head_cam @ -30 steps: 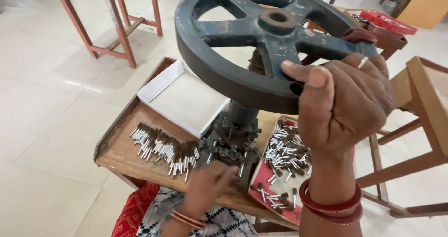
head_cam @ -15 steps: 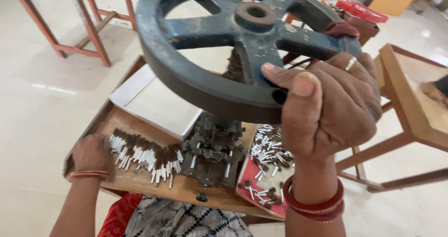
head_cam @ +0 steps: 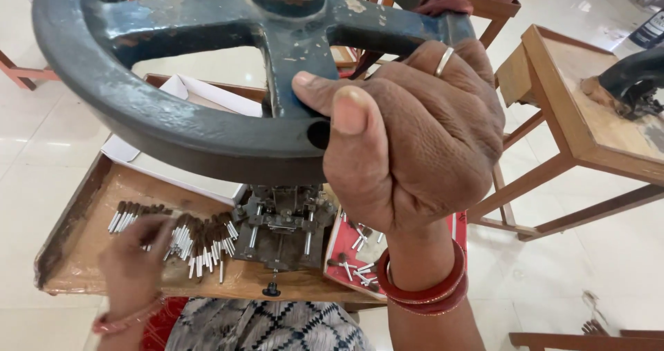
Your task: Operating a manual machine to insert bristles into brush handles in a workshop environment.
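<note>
Right hand (head_cam: 415,136) at centre frame, wrist bent up, fingers (head_cam: 349,105) clamped over the wheel (head_cam: 173,126) rim filling the upper left. Left hand (head_cam: 131,261) lower left, blurred, fingers curled loosely onto pins (head_cam: 197,237) on the tabletop (head_cam: 76,233).

Big dark-blue iron handwheel (head_cam: 187,126), chipped paint, held at rim. Small metal pins (head_cam: 197,244), brown-tipped, heaped on wooden tray, touched.

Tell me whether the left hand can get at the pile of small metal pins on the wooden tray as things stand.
Probably yes: the left hand is already over the near edge of the pins on the wooden tray, with nothing between them. The handwheel sits higher up.
</note>
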